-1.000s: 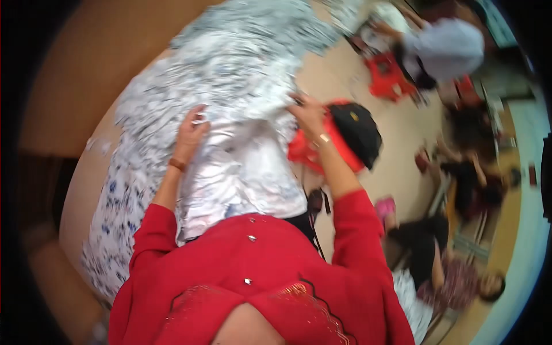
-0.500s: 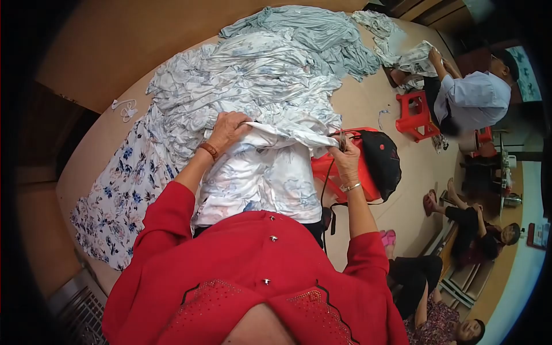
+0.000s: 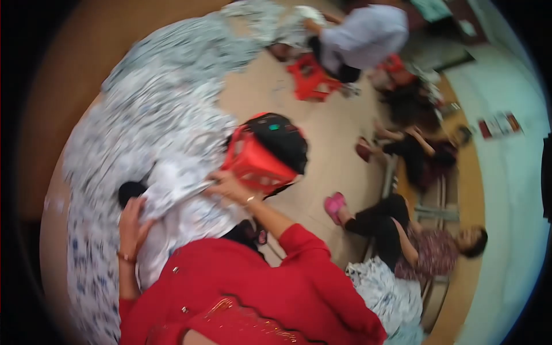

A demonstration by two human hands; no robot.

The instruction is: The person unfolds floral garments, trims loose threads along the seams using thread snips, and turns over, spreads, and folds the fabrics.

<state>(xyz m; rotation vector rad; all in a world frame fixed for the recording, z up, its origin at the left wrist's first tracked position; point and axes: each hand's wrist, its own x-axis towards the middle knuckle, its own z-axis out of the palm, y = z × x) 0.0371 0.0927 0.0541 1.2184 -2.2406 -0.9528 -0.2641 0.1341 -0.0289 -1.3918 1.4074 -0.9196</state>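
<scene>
A white patterned cloth [image 3: 172, 181] is spread across my lap and runs up to the fabric in front of me. My right hand [image 3: 230, 187] is closed on the cloth's edge, near the red stool. My left hand [image 3: 134, 225] is at the cloth's left side, fingers stretched up and thumb apart; blur hides whether its fingertips touch the cloth. Just above it shows a dark rounded thing [image 3: 131, 193], too blurred to name. Beyond lies a large heap of pale patterned fabric [image 3: 149, 118].
A red plastic stool [image 3: 253, 161] with a black bag [image 3: 280, 141] on it stands right of the heap. Farther off, a person in a pale shirt [image 3: 365, 37] handles cloth by another red stool [image 3: 310, 77]. Two people sit along the right; more cloth [image 3: 388, 293] lies at lower right.
The view has swung right, so the heap sits farther left and the picture is blurred. My left hand has come off the cloth fold and opened. My right hand still grips the cloth.
</scene>
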